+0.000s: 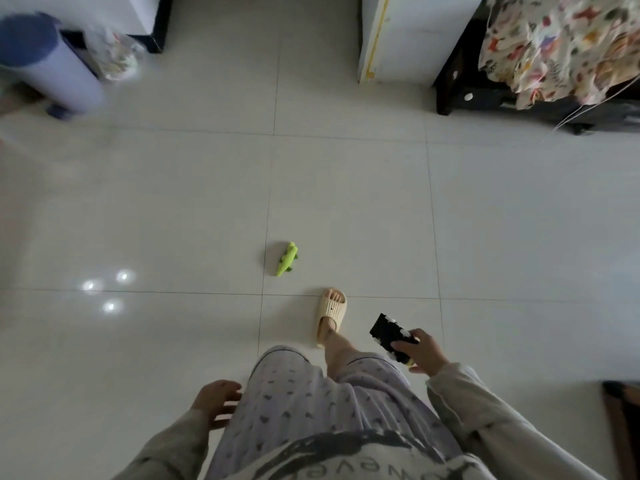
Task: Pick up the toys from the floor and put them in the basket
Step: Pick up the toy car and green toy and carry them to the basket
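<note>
A small green crocodile toy (287, 259) lies on the white tiled floor, just ahead of my slippered foot (330, 311). My right hand (420, 351) is shut on a black and white block toy (391, 336), held low beside my right leg. Fingers apart, my left hand (216, 403) hangs beside my left thigh and holds nothing. No basket shows in this view.
A blue and white cylinder (45, 64) and a clear plastic bag (114, 55) stand at the far left. A white cabinet (412, 36) and a dark bed frame (485, 95) with a patterned blanket (568, 43) fill the far right. A dark object (623, 420) sits at the lower right edge.
</note>
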Action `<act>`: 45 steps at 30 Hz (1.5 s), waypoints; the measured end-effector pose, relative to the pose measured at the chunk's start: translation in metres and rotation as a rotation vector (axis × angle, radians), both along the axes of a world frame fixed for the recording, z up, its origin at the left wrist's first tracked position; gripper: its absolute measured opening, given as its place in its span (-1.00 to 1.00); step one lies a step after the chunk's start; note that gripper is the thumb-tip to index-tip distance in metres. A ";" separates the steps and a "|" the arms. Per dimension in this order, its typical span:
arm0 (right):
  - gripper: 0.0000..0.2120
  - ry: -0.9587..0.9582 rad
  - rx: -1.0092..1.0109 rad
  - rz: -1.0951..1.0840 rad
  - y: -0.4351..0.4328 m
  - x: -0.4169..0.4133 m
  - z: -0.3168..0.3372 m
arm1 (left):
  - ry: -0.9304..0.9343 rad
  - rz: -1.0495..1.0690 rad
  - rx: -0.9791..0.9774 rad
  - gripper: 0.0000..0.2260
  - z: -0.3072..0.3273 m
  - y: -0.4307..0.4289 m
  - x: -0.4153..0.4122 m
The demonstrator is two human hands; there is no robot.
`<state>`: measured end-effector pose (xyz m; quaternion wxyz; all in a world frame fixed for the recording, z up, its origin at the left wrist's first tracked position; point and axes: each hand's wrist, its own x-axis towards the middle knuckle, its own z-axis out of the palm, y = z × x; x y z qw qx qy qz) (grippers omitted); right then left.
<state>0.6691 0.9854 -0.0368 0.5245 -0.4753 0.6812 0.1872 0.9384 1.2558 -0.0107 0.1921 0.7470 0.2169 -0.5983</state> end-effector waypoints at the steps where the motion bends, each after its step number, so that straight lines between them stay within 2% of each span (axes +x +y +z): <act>1: -0.75 0.001 -0.003 0.029 -0.016 0.010 -0.001 | -0.003 0.008 -0.014 -0.89 -0.001 -0.012 0.004; 8: -0.73 0.012 0.006 0.282 -0.091 0.070 -0.001 | -0.116 -0.026 -0.135 -0.88 -0.004 -0.108 0.042; 12: -0.75 0.023 0.019 0.258 -0.115 0.095 -0.013 | -0.112 -0.224 -0.146 -0.90 -0.019 -0.155 0.060; 18: -0.75 0.063 0.056 0.221 -0.137 0.126 -0.069 | -0.093 -0.347 -0.155 -0.86 -0.073 -0.228 0.100; 25: -0.82 -0.012 0.071 0.100 -0.157 0.166 -0.191 | -0.207 -0.563 -0.110 -0.74 -0.214 -0.288 0.144; 28: -0.79 -0.020 0.070 0.139 -0.163 0.177 -0.261 | -0.262 -0.641 -0.080 -0.73 -0.290 -0.297 0.139; 33: -0.68 0.048 0.084 0.191 -0.176 0.191 -0.369 | -0.221 -0.696 -0.065 -0.69 -0.420 -0.299 0.122; 37: -0.69 0.055 0.087 0.237 -0.180 0.197 -0.441 | -0.382 -0.734 -0.017 -0.59 -0.518 -0.309 0.135; 39: -0.73 0.046 0.093 0.248 -0.180 0.196 -0.471 | -0.458 -0.788 0.028 -0.51 -0.561 -0.315 0.143; 42: -0.75 0.039 0.102 0.248 -0.180 0.191 -0.502 | -0.446 -0.820 0.092 -0.41 -0.611 -0.321 0.154; 45: -0.76 0.041 0.107 0.249 -0.181 0.186 -0.514 | -0.449 -0.804 0.100 -0.47 -0.639 -0.320 0.157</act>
